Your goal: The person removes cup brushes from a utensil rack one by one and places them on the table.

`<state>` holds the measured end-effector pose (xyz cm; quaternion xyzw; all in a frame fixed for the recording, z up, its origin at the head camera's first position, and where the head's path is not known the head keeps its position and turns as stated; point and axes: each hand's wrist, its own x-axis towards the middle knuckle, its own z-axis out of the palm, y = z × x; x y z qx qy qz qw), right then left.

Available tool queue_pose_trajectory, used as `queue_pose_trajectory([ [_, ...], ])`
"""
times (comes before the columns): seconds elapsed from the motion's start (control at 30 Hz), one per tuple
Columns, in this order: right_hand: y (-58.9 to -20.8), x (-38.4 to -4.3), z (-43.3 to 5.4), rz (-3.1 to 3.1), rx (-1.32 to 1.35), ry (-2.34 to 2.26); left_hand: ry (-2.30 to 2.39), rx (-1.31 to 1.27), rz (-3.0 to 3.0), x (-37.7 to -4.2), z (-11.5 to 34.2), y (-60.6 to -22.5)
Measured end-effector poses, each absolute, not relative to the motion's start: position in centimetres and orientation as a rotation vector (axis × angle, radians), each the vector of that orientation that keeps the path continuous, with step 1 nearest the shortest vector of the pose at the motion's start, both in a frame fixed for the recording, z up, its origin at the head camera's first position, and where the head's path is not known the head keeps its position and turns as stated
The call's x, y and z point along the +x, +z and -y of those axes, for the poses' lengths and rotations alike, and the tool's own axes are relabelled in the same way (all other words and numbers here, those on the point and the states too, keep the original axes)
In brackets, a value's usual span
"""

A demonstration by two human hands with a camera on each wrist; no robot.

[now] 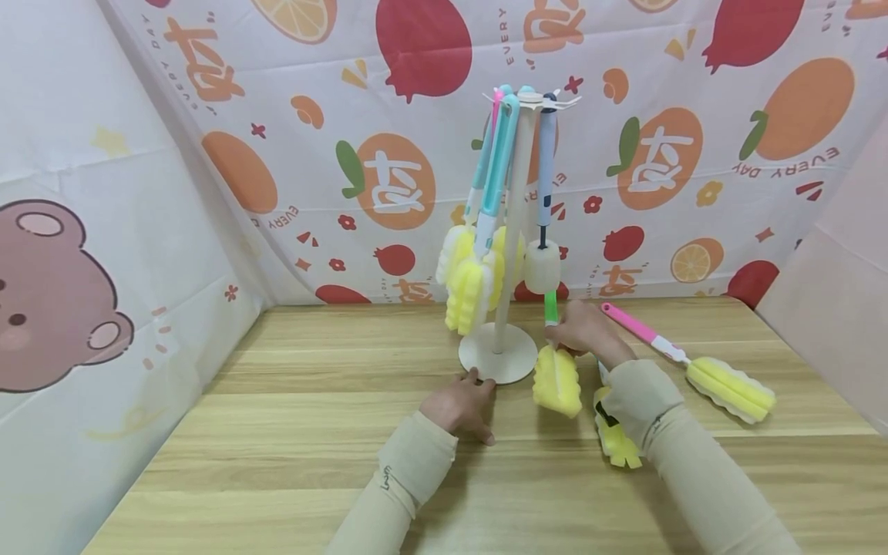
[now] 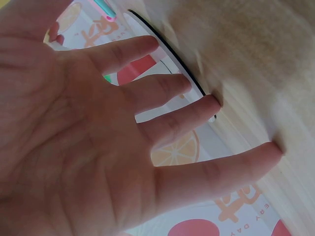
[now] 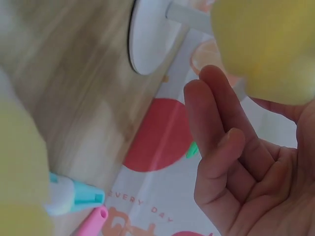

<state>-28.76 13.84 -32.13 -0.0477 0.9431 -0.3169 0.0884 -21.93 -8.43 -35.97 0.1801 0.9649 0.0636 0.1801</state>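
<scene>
1. The largest thing is the cloth [image 1: 486,46] behind, printed with oranges and red fruit.
2. In front of it spreads the wood-grain table [image 1: 291,447].
3. Two pale sleeves [image 1: 701,462] reach in from the near edge.
4. The white stand [image 1: 523,154] rises from the table's far part, its pole leaning in the head view, its round base [image 1: 479,358] flat on the wood.
5. On its left side hangs a cluster of brushes [image 1: 496,169], mostly teal-handled, with a pink handle among them and yellow-and-white sponges below.
6. On its right side hangs the blue brush [image 1: 546,169], with a white sponge.
7. The pink brush [image 1: 728,385] lies at the right of the table.
8. The teal brush [image 1: 620,447] lies nearer, partly hidden by the right sleeve.
9. The green brush [image 1: 557,385] is just right of the base, below the blue brush, its yellow sponge towards the person.
10. The right hand [image 1: 586,331] grips the green brush near its sponge; the outer fingers curl loosely.
11. The left hand [image 1: 461,405] has its fingers spread, the tips at the base's near edge and on the table.
</scene>
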Motion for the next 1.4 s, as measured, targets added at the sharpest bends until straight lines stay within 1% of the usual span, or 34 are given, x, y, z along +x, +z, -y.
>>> queue_pose_trajectory([
  [0.27, -32.9, -28.8, -13.1, -2.797, -0.061, -0.941, 0.178, 0.510, -2.725, -22.0, 8.4, -36.0],
  [0.87, -33.7, -28.6, -12.6, -2.808, -0.149, -0.736, 0.174, 0.505, -2.729, -22.1, 8.4, -36.1],
  [1.4, -34.7, -28.7, -11.9, -2.733, -0.089, -0.594, 0.166, 0.507, -2.733, -22.1, 8.4, -36.1],
])
